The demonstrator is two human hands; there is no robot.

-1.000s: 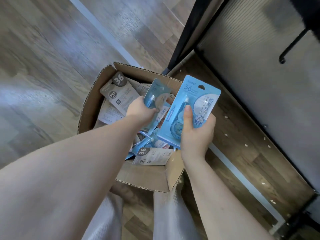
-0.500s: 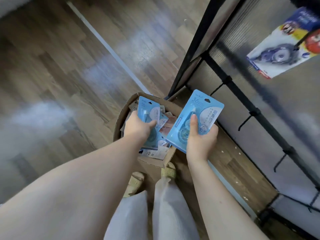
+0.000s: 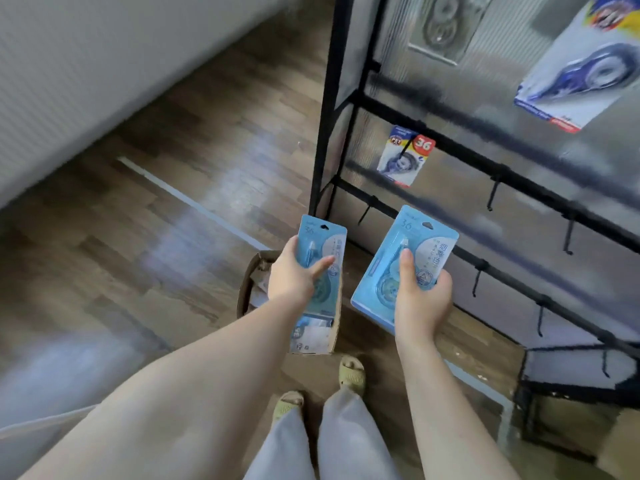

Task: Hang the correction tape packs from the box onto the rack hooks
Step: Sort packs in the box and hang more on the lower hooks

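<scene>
Each hand holds one flat, shiny blue pack. The left hand [image 3: 294, 275] has its grip around the left pack [image 3: 320, 251], above the brown cardboard box [image 3: 246, 292]. The right hand [image 3: 420, 299] grips the right pack [image 3: 415, 251] beside the thin black metal rack [image 3: 346, 140]. Arms hide most of the box. The hanging packs [image 3: 405, 157] look blurry.

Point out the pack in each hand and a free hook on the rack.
Left-hand pack [image 3: 327, 233], head view: upper card near the hang hole.
Right-hand pack [image 3: 434, 245], head view: upper printed card.
Free hook [image 3: 492, 195], head view: its hanging shaft.
</scene>
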